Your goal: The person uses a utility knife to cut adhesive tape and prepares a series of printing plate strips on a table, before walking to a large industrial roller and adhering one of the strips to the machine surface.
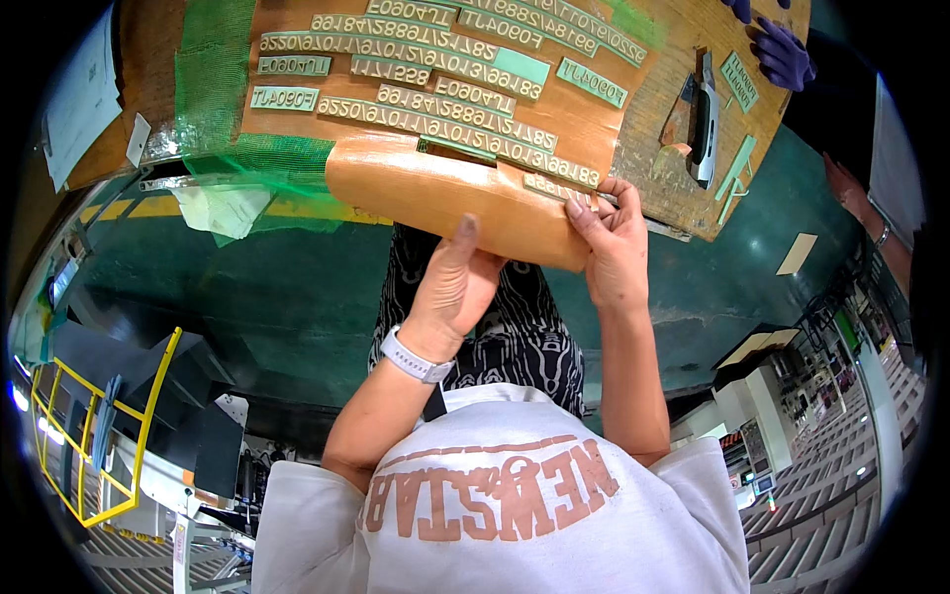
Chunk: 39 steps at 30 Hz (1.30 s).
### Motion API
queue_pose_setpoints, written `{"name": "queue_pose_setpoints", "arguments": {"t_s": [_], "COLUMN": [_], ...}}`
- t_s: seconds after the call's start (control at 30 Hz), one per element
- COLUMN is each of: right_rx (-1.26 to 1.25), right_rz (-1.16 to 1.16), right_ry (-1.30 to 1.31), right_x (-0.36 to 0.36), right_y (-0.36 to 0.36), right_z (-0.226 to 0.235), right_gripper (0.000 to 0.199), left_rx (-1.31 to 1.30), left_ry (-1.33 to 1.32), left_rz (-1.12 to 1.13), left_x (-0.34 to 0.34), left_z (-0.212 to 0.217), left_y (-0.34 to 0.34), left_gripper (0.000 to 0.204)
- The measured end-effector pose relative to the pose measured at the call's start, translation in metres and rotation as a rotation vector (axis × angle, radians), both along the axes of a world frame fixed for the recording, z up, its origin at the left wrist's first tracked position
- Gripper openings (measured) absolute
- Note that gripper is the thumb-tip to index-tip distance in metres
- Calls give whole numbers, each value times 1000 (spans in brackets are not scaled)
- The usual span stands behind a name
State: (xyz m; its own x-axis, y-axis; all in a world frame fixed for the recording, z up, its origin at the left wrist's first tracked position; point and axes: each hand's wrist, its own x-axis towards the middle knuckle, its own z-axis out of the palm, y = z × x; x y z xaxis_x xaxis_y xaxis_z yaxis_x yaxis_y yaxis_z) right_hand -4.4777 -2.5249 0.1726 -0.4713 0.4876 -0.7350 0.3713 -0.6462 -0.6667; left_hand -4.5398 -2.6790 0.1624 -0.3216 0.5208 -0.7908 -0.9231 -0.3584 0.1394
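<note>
Curved brown flap (426, 193) seen at near edge of brown sheet (339, 76), view's 12 o'clock. Flap's end gripped between thumb and fingers by right hand (616, 238), sheet's 4 o'clock. Flap met by thumb of left hand (460, 282), 6 o'clock; fingers hidden, closure cannot be told. Table edge overhung by flap. Utility knife (704, 129) laid on wooden table (683, 210), 3 o'clock. Green floor (732, 287) seen beyond, 4 o'clock.

wooden table (648, 124), brown sheet (584, 131) bearing lettered strips (591, 80), green mesh (211, 89), utility knife (705, 129)
</note>
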Motion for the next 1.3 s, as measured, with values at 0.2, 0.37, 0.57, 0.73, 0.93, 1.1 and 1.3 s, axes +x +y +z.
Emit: {"name": "queue_pose_setpoints", "arguments": {"t_s": [0.2, 0.37, 0.57, 0.73, 0.93, 1.1, 1.3], "right_rx": [114, 416, 821, 869, 933, 984, 1024], "right_rz": [69, 59, 702, 846, 846, 815, 787], "right_ry": [-35, -93, -45, -105, -111, -99, -88], "right_x": [6, 25, -21, -31, -33, -34, -33], "right_y": [-4, 20, 9, 3, -1, -3, -2], "right_z": [1, 1, 39, 28, 28, 27, 23], "right_gripper": [38, 35, 15, 14, 15, 16, 13], "left_rx": [-124, -181, -200, -230, -240, -278, -340], "left_ry": [-12, 23, 103, 177, 262, 368, 501], "left_rz": [153, 173, 161, 149, 176, 147, 91], "left_x": [-8, -5, -2, -3, 0, 5, 7], "left_z": [8, 9, 4, 6, 5, 4, 3], "left_y": [33, 38, 37, 40, 44, 47, 51], "left_gripper": [53, 47, 44, 42, 41, 36, 30]}}
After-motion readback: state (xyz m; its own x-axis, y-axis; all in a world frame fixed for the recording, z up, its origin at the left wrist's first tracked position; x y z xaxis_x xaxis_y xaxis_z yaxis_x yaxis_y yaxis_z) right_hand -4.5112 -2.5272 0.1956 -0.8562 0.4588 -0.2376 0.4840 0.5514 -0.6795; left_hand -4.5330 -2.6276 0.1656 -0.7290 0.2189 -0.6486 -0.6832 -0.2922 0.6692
